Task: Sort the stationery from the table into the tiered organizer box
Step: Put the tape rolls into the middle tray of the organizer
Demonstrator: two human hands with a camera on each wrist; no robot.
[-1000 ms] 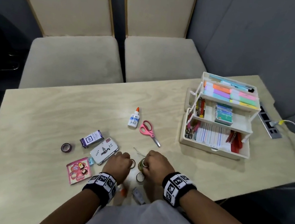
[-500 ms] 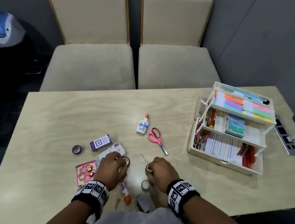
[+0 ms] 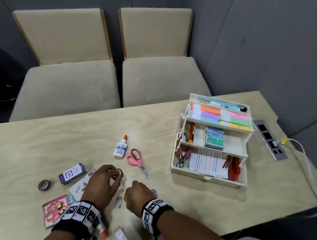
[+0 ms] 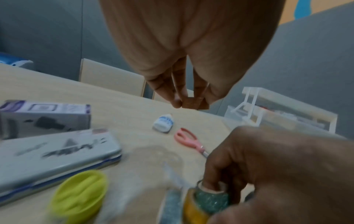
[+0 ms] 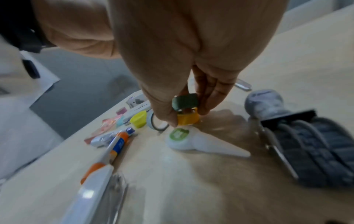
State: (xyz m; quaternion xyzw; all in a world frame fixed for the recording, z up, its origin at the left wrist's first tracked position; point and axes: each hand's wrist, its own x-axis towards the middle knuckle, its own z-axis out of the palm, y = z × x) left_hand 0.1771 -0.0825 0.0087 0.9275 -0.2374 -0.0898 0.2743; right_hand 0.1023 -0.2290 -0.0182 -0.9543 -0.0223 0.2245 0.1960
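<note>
Small tape rolls are being gathered: a brown roll [image 4: 194, 103] is pinched by the left hand [image 3: 103, 185], and stacked green and yellow rolls [image 5: 186, 109] are gripped by the right hand [image 3: 137, 198]. They should be kept level and carried together to the organizer box [image 3: 210, 174], at the right of the head view. A pale wooden table [image 3: 51, 136], two beige chairs [image 3: 108, 69] and grey walls are seen.
</note>
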